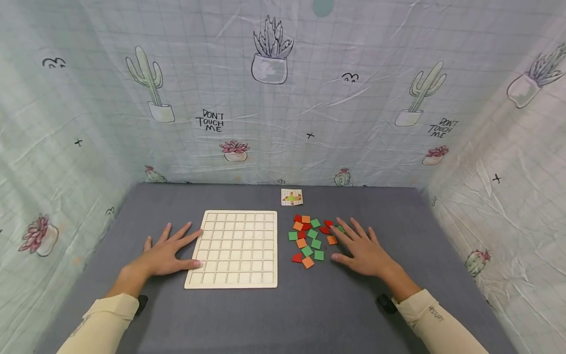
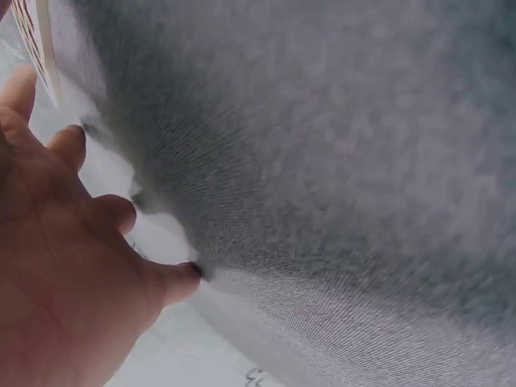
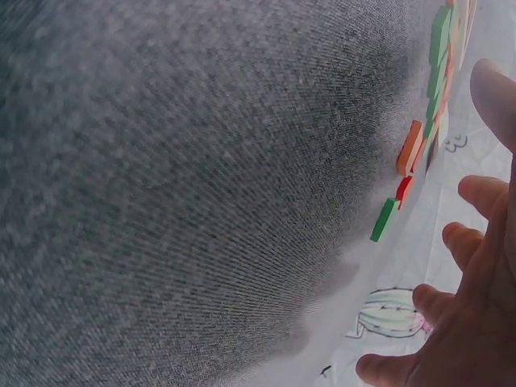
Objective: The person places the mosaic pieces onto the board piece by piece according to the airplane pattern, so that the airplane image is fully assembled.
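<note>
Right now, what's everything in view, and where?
table: one, grey, lower half
board: one, cream, left of centre
green tiles: about seven, green, right of the board
orange tiles: about five, orange, same area
red tiles: about six, red, same area
card: one, mostly white, beyond the tiles
backdrop: count unclear, pale, printed, round the table
sleeves: two, cream, bottom left and right
devices: two, black, one by each sleeve
left hand: one, bare, at the board's left edge
right hand: one, bare, by the rightmost tiles

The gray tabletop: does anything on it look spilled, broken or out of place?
Nothing looks spilled or broken. Only the small flat red, orange and green pieces look untidy, strewn at odd angles beside the cream gridded board.
</note>
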`<state>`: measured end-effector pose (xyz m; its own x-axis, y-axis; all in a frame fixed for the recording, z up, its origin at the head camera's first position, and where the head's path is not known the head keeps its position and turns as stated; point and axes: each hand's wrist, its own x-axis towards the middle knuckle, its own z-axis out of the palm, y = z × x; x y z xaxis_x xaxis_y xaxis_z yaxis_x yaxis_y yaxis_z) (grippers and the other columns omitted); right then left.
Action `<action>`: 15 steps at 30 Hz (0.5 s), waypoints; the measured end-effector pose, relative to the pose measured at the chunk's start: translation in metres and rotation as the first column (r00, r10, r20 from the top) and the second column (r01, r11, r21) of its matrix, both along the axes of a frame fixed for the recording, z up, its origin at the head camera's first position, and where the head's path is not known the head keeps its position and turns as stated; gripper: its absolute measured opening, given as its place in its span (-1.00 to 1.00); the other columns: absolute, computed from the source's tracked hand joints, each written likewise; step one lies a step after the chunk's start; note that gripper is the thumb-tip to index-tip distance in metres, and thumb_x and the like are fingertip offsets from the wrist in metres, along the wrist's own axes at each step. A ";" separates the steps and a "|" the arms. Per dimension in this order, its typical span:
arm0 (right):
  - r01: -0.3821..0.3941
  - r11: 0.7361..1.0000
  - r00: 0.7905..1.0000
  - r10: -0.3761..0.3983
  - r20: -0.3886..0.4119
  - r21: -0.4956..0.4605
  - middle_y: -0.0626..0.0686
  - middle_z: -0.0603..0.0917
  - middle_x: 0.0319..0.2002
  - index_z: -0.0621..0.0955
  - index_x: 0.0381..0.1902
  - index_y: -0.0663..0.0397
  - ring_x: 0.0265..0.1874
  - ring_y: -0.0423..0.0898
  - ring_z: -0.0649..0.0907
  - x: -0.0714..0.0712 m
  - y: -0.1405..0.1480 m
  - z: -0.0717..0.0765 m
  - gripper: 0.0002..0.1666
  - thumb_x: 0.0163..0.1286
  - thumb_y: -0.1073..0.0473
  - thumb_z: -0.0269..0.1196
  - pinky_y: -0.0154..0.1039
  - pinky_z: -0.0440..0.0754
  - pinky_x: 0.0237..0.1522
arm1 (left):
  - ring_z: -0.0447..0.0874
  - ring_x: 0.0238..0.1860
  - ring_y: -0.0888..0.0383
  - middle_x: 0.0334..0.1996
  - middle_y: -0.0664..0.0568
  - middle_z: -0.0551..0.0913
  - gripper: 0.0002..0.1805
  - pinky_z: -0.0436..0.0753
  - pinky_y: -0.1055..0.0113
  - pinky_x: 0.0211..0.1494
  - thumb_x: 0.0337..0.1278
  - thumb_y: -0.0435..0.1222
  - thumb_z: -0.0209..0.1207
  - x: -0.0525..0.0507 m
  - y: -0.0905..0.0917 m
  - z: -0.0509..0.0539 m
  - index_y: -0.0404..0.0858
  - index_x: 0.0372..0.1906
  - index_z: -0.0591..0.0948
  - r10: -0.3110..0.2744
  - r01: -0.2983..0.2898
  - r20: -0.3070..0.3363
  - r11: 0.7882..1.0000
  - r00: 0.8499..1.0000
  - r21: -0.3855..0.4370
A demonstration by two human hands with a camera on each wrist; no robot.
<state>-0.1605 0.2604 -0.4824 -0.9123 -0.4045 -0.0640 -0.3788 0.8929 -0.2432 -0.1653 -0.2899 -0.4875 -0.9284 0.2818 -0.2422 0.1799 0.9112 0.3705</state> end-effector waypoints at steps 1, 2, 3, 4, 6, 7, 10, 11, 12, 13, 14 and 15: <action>-0.003 1.000 1.000 0.003 0.001 -0.002 0.06 0.07 0.71 0.20 0.68 -0.17 0.68 0.33 0.04 -0.001 0.000 0.000 -0.03 0.48 -0.35 0.23 0.64 -0.03 0.47 | -0.30 0.62 -0.61 0.71 -0.17 -0.03 0.08 -0.28 -0.78 0.32 0.07 0.43 0.28 -0.001 0.000 0.001 0.14 0.66 0.21 -0.001 0.001 0.008 1.000 1.000 -0.005; -0.006 1.000 1.000 0.006 0.003 -0.003 0.05 0.07 0.71 0.20 0.68 -0.17 0.68 0.33 0.04 -0.001 0.001 0.000 -0.03 0.48 -0.35 0.23 0.64 -0.02 0.47 | -0.30 0.62 -0.61 0.71 -0.17 -0.04 0.09 -0.27 -0.78 0.32 0.06 0.43 0.28 -0.001 0.000 0.002 0.13 0.66 0.21 0.001 -0.001 0.017 1.000 1.000 -0.012; -0.009 1.000 1.000 0.009 0.004 -0.005 0.05 0.08 0.71 0.20 0.68 -0.16 0.68 0.33 0.05 -0.002 0.001 0.000 -0.03 0.48 -0.35 0.23 0.64 -0.01 0.47 | -0.29 0.61 -0.62 0.71 -0.18 -0.03 0.10 -0.27 -0.78 0.32 0.05 0.43 0.29 -0.001 0.000 0.003 0.12 0.66 0.21 0.001 -0.001 0.022 1.000 1.000 -0.018; -0.011 1.000 1.000 0.011 0.006 -0.009 0.05 0.08 0.71 0.21 0.68 -0.15 0.67 0.34 0.05 -0.002 0.001 0.000 -0.03 0.48 -0.34 0.23 0.64 0.00 0.47 | -0.28 0.61 -0.63 0.71 -0.19 -0.03 0.10 -0.26 -0.78 0.32 0.05 0.43 0.29 -0.002 0.000 0.004 0.12 0.66 0.22 0.001 -0.001 0.028 1.000 1.000 -0.027; -0.014 1.000 1.000 0.014 0.004 -0.019 0.06 0.10 0.71 0.22 0.67 -0.13 0.67 0.35 0.07 -0.004 0.001 0.000 -0.04 0.48 -0.31 0.24 0.65 0.02 0.46 | -0.27 0.60 -0.64 0.71 -0.20 -0.03 0.11 -0.24 -0.79 0.32 0.03 0.44 0.30 -0.003 0.001 0.007 0.11 0.65 0.22 0.003 -0.001 0.043 0.999 0.999 -0.042; -0.014 1.000 1.000 0.015 0.005 -0.027 0.06 0.11 0.70 0.22 0.67 -0.11 0.66 0.35 0.08 -0.004 0.002 0.000 -0.04 0.48 -0.30 0.25 0.65 0.03 0.46 | -0.27 0.60 -0.64 0.71 -0.20 -0.03 0.12 -0.23 -0.79 0.31 0.03 0.44 0.30 -0.003 0.002 0.008 0.10 0.65 0.22 0.003 0.000 0.050 0.999 0.999 -0.048; -0.013 0.999 1.000 0.013 0.006 -0.045 0.08 0.13 0.70 0.24 0.66 -0.08 0.65 0.37 0.10 -0.007 0.003 -0.001 -0.05 0.48 -0.28 0.26 0.65 0.05 0.45 | -0.27 0.59 -0.65 0.71 -0.21 -0.05 0.14 -0.22 -0.80 0.31 0.02 0.45 0.30 -0.005 0.003 0.010 0.09 0.66 0.21 0.005 0.000 0.076 0.998 0.997 -0.066; -0.010 0.999 1.000 0.010 0.008 -0.052 0.08 0.14 0.69 0.24 0.66 -0.08 0.65 0.37 0.10 -0.008 0.004 -0.001 -0.05 0.48 -0.28 0.27 0.64 0.05 0.45 | -0.28 0.59 -0.65 0.71 -0.21 -0.06 0.14 -0.22 -0.80 0.31 0.01 0.45 0.30 -0.006 0.003 0.010 0.09 0.66 0.21 0.006 0.000 0.084 0.998 0.996 -0.070; -0.007 0.998 1.000 0.007 0.009 -0.058 0.08 0.15 0.69 0.24 0.66 -0.08 0.65 0.36 0.11 -0.009 0.005 -0.001 -0.05 0.47 -0.28 0.27 0.64 0.06 0.45 | -0.28 0.60 -0.65 0.71 -0.20 -0.07 0.15 -0.22 -0.80 0.31 0.01 0.46 0.30 -0.006 0.003 0.010 0.09 0.66 0.20 0.007 0.000 0.088 0.997 0.996 -0.076; -0.004 0.998 1.000 0.005 0.012 -0.066 0.08 0.16 0.69 0.25 0.66 -0.08 0.65 0.36 0.11 -0.009 0.006 -0.002 -0.05 0.47 -0.28 0.27 0.64 0.06 0.45 | -0.28 0.60 -0.65 0.71 -0.20 -0.07 0.15 -0.22 -0.80 0.31 0.00 0.46 0.30 -0.006 0.003 0.010 0.09 0.66 0.20 0.008 -0.001 0.090 0.997 0.996 -0.076; -0.004 0.997 1.000 0.005 0.009 -0.071 0.09 0.18 0.68 0.26 0.65 -0.07 0.64 0.37 0.12 -0.010 0.007 -0.002 -0.05 0.47 -0.28 0.28 0.64 0.08 0.45 | -0.29 0.60 -0.65 0.71 -0.20 -0.07 0.15 -0.22 -0.80 0.31 0.00 0.46 0.30 -0.006 0.003 0.010 0.09 0.66 0.20 0.010 -0.003 0.090 0.997 0.996 -0.077; -0.004 0.997 1.000 0.005 0.008 -0.079 0.10 0.19 0.68 0.27 0.65 -0.07 0.64 0.38 0.14 -0.011 0.008 -0.002 -0.06 0.47 -0.27 0.28 0.64 0.09 0.44 | -0.28 0.60 -0.64 0.71 -0.20 -0.07 0.16 -0.21 -0.80 0.31 -0.01 0.46 0.30 -0.006 0.003 0.010 0.09 0.66 0.20 0.010 -0.003 0.087 0.997 0.996 -0.080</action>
<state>-0.1712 0.2682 -0.4839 -0.9101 -0.4125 -0.0388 -0.3804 0.8691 -0.3161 -0.1717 -0.2866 -0.4780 -0.9047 0.2523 -0.3433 0.1439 0.9394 0.3111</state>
